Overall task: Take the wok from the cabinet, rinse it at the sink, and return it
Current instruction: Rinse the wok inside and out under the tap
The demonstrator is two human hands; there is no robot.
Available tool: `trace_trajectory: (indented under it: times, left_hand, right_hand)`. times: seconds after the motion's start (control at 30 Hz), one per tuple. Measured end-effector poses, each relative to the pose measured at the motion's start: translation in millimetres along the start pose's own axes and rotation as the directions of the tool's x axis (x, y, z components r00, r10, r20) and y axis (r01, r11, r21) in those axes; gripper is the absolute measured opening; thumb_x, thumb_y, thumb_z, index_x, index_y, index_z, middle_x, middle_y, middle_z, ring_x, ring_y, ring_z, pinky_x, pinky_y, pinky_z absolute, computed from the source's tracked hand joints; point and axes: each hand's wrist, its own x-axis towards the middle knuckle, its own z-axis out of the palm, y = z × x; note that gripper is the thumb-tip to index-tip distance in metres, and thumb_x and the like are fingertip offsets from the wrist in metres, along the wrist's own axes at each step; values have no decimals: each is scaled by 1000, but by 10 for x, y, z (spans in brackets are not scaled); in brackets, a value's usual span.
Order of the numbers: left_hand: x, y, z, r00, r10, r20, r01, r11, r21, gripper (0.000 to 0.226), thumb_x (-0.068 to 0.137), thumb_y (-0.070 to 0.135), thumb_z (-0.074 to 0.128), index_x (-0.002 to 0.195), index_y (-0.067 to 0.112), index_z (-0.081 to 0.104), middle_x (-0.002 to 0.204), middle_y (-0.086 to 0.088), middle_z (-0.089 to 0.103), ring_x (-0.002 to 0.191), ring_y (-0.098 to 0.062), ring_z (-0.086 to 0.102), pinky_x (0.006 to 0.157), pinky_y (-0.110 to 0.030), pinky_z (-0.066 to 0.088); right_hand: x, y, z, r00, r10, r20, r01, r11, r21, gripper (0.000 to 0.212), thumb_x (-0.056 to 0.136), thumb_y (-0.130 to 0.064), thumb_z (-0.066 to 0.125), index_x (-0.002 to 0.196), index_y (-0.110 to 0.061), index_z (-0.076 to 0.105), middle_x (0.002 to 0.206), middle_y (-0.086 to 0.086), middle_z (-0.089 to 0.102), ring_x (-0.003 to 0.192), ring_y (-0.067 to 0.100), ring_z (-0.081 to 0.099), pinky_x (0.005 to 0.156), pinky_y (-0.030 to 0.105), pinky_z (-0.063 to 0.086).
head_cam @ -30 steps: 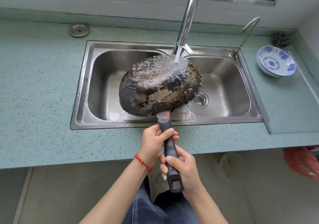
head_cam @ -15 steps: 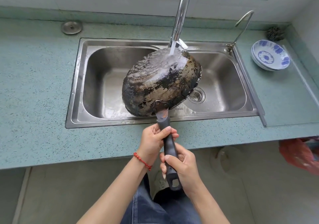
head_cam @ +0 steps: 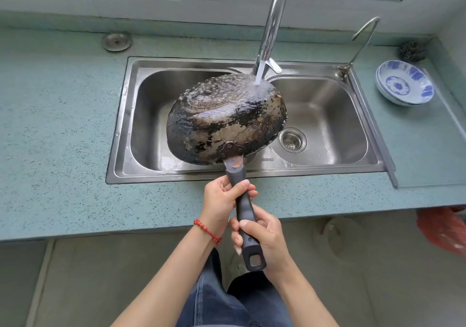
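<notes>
- Head view, left hand: fingers wrapped tight around the upper part of the wok's black handle, thumb laid across the top of the grip. A red beaded bracelet sits on this wrist.
- Right hand: clamped on the lower part of the same handle, just below the left hand, thumb on top; the handle's end loop sticks out past the palm.
- Wok: held upside down and tilted over the sink, above the divider between the two basins, clear of the bench.
- Wok surface: rounded outer shell, blackened, with patchy flaking that exposes dull grey-brown metal; a riveted bracket joins it to the handle.
- Water: a stream from the chrome tap strikes the far upper side of the wok and spreads in a wet sheet.
- Sink: brushed stainless steel, twin basins, strainer drain in the right one.
- Bench: speckled teal stone; stacked blue-and-white bowls stand on it at the right, well apart from the wok.
</notes>
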Motion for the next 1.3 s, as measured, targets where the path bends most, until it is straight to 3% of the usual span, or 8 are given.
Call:
trace_trajectory:
  times: [0.33,0.93,1.1,1.3]
  left_hand:
    - [7,33,-177,997,15,-72,-16,1000,-21,6,81,-5,57,75,-2,57,53,-1,68,52,-11,66,50,-19,52]
    - [28,-111,130,994,-61,96,69,995,-74,16,85,-4,50,71,-1,57,54,-1,68,52,-10,65,52,-19,53]
    - [18,-101,118,994,-66,86,76,991,-113,16,85,-5,49,72,-2,57,54,-1,68,52,-10,65,53,-19,53]
    - [-13,-40,57,994,-51,92,66,984,-167,13,85,-1,49,78,-3,60,64,-5,71,60,-14,68,58,-23,55]
  right_hand:
    - [103,34,103,998,43,35,-41,998,-50,15,73,0,50,88,-1,50,64,8,53,44,16,47,38,24,42]
    - [-81,-87,-83,990,-59,-131,35,983,-182,9,71,0,50,80,0,51,64,13,49,41,17,47,37,24,43]
    - [-91,-112,-61,992,-57,-115,32,977,-210,10,71,0,52,81,1,52,64,15,48,41,17,47,38,24,43]
    - [-66,-210,-61,1000,19,-23,-21,995,-94,17,70,-2,54,87,1,54,63,9,53,44,18,46,37,24,42]
